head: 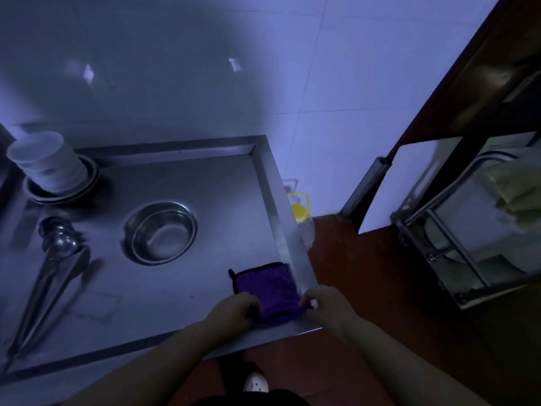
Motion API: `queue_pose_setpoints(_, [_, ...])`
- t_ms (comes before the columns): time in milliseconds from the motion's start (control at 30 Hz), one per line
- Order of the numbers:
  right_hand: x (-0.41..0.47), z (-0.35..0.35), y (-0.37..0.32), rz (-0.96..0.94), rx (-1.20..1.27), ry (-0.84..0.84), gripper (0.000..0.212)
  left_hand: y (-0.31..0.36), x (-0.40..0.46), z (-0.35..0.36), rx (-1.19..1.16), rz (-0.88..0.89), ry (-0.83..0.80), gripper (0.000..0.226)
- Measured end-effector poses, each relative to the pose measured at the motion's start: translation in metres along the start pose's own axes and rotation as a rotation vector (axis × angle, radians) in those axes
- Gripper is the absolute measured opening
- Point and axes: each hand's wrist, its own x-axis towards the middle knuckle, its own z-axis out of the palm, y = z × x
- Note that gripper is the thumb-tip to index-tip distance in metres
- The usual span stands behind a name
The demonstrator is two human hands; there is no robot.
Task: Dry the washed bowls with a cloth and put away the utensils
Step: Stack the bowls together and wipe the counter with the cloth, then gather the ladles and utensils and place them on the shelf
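Steel worktop (181, 303): left hand (234, 307) and right hand (325, 306) both pinch purple cloth (266, 288); centre bowl (161, 232), upper-left stack (46, 162), left-side utensils (55, 265) look untouched.

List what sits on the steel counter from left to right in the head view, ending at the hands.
Ladles → stack of white bowls on steel plates → single steel bowl → left hand → purple cloth → right hand. Both hands hold the cloth's near edge.
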Motion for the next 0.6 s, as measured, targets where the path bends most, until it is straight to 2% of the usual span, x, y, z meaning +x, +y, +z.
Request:
queue_pose_setpoints(200, [-0.003,-0.003,-0.009,-0.046,-0.136,-0.191,0.019,-0.007,-0.005,0.006,0.03,0.036,-0.136,0.029])
queue_pose_setpoints(267, [0.005,-0.008,-0.023,-0.065,-0.15,-0.166,0.021,-0.009,-0.01,-0.005,-0.029,0.028,-0.125,0.029])
queue_pose_setpoints(433, [0.045,-0.017,-0.078,-0.166,-0.121,-0.007,0.02,-0.025,-0.037,-0.055,-0.207,-0.096,0.228,0.019])
queue_pose_setpoints(600, [0.081,0.003,-0.161,-0.3,0.005,-0.025,0.017,-0.072,-0.094,-0.109,-0.316,-0.252,0.494,0.018])
